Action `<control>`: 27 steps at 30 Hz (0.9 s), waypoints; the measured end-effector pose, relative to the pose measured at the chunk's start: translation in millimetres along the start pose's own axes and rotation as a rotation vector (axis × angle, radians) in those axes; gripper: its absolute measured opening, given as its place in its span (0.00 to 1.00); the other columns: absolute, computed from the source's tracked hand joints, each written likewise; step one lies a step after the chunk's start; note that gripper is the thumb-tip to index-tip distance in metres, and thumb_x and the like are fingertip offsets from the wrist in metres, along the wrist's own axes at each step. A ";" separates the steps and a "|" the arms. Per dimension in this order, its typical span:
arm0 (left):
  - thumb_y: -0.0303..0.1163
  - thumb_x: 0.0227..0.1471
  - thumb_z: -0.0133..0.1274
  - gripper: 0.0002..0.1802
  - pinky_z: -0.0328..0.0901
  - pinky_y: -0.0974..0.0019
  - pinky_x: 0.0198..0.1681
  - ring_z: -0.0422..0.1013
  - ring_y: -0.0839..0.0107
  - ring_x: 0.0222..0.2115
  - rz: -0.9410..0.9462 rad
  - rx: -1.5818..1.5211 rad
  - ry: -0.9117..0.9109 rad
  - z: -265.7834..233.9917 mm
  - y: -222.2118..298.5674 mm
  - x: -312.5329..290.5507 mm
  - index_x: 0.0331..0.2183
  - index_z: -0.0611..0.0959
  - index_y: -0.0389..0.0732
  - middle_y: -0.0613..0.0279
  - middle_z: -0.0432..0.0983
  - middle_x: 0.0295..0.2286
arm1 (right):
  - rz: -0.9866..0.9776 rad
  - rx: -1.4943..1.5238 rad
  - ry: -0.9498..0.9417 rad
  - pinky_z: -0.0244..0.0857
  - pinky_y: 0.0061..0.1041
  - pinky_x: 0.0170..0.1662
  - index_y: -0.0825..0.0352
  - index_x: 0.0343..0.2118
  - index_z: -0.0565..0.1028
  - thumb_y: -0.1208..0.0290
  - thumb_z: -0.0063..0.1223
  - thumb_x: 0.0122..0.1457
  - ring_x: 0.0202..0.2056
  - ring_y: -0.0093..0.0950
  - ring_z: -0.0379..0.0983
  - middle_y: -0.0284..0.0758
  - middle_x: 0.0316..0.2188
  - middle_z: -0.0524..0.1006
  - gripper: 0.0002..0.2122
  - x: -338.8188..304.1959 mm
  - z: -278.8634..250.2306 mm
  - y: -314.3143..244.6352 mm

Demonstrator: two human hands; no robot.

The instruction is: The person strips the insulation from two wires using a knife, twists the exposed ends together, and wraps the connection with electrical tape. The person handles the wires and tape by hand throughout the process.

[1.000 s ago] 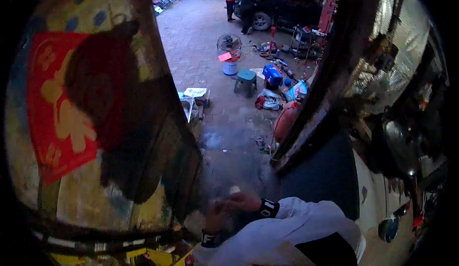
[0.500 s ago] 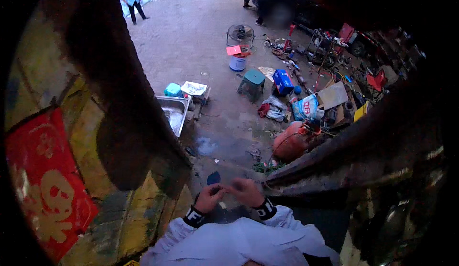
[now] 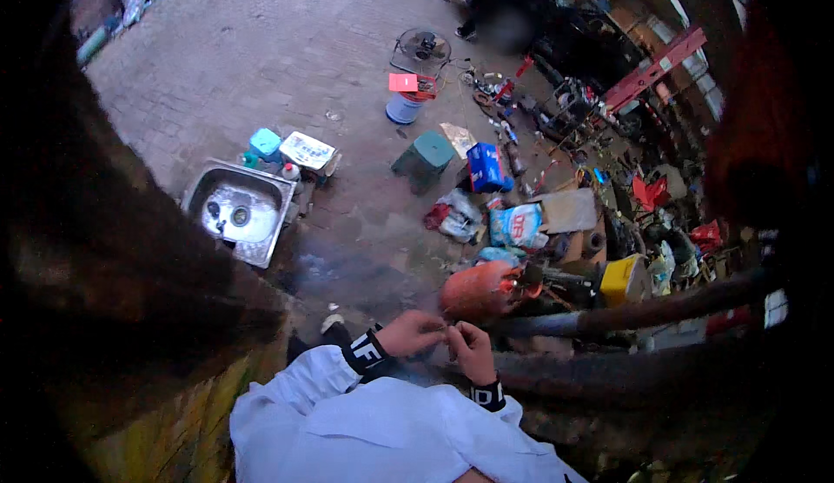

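Both the left hand (image 3: 410,334) and the right hand (image 3: 473,353) are held close together, thumb and fingertips of each pressed together; whether anything small is pinched there cannot be told. Just beyond them an orange-red gas cylinder (image 3: 472,292) is seen. A stainless-steel sink (image 3: 261,211) is placed to the left, and a green plastic stool (image 3: 426,155) is set farther ahead.

The left hand (image 3: 411,334) reaches across to the right, back upward, its bent fingers drawn close to those of the right hand (image 3: 472,353), which curl upward and inward. Dark cuffs (image 3: 366,353) cover both wrists ahead of the torso (image 3: 391,426), and the white-sleeved left forearm (image 3: 304,383) slants in from the lower left
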State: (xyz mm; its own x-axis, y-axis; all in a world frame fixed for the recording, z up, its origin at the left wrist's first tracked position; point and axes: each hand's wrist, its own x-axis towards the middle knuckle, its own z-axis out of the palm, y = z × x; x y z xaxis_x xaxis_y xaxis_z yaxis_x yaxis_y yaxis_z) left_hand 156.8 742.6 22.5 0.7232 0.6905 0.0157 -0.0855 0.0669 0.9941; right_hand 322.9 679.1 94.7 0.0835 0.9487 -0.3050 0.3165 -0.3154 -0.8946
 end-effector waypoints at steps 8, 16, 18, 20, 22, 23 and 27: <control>0.33 0.52 0.53 0.13 0.69 0.63 0.31 0.76 0.66 0.24 0.133 0.146 0.025 -98.1 7.2 140.5 0.37 0.82 0.36 0.53 0.79 0.25 | -0.195 -0.419 0.115 0.59 0.27 0.25 0.71 0.26 0.71 0.69 0.51 0.60 0.20 0.22 0.63 0.39 0.16 0.67 0.10 160.4 -31.2 -32.0; 0.29 0.48 0.53 0.09 0.69 0.59 0.32 0.76 0.56 0.27 0.184 0.482 -0.031 -262.4 -0.8 309.3 0.32 0.83 0.37 0.51 0.79 0.25 | -0.286 -0.438 -0.131 0.61 0.35 0.26 0.70 0.26 0.72 0.62 0.52 0.58 0.22 0.41 0.70 0.46 0.21 0.72 0.14 397.3 -51.5 -42.8; 0.31 0.49 0.53 0.09 0.68 0.56 0.32 0.75 0.51 0.28 -0.006 0.478 -0.101 -308.4 -21.9 343.3 0.31 0.83 0.38 0.48 0.78 0.26 | -0.470 -0.570 -0.174 0.63 0.34 0.26 0.67 0.27 0.75 0.66 0.51 0.57 0.23 0.39 0.72 0.45 0.21 0.73 0.09 472.1 -43.2 -43.4; 0.32 0.49 0.53 0.09 0.68 0.57 0.33 0.74 0.50 0.29 0.090 0.565 -0.022 -358.7 -37.8 381.1 0.32 0.83 0.39 0.49 0.78 0.27 | -0.665 -0.637 -0.251 0.63 0.34 0.25 0.66 0.26 0.76 0.70 0.51 0.55 0.22 0.40 0.71 0.44 0.20 0.73 0.06 549.8 -35.1 -60.5; 0.31 0.50 0.53 0.10 0.68 0.60 0.35 0.76 0.57 0.30 0.055 0.667 0.032 -397.1 -35.2 421.1 0.35 0.83 0.39 0.53 0.80 0.28 | -0.778 -0.640 -0.326 0.62 0.37 0.25 0.65 0.24 0.74 0.70 0.53 0.53 0.22 0.42 0.70 0.42 0.19 0.72 0.05 617.1 -42.2 -85.4; 0.31 0.51 0.53 0.10 0.68 0.61 0.35 0.76 0.60 0.30 0.015 0.580 0.076 -423.8 -39.5 436.7 0.35 0.82 0.38 0.54 0.80 0.28 | -0.832 -0.609 -0.358 0.62 0.38 0.25 0.65 0.24 0.74 0.69 0.53 0.53 0.23 0.42 0.71 0.42 0.19 0.72 0.06 657.5 -39.6 -85.8; 0.29 0.54 0.54 0.09 0.65 0.71 0.33 0.69 0.78 0.28 -0.123 0.113 0.185 -514.9 5.9 496.8 0.35 0.81 0.34 0.64 0.76 0.28 | -0.892 -0.504 -0.385 0.63 0.38 0.27 0.64 0.24 0.74 0.67 0.55 0.51 0.24 0.41 0.72 0.41 0.19 0.72 0.06 784.4 -32.0 -146.9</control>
State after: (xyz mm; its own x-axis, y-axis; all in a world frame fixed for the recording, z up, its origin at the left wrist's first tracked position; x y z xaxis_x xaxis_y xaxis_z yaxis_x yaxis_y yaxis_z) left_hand 162.7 1456.9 -19.1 0.5851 0.8027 -0.1154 0.0796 0.0848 0.9932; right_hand 372.2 1470.3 -2.6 -0.6408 0.7337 0.2260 0.4742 0.6098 -0.6350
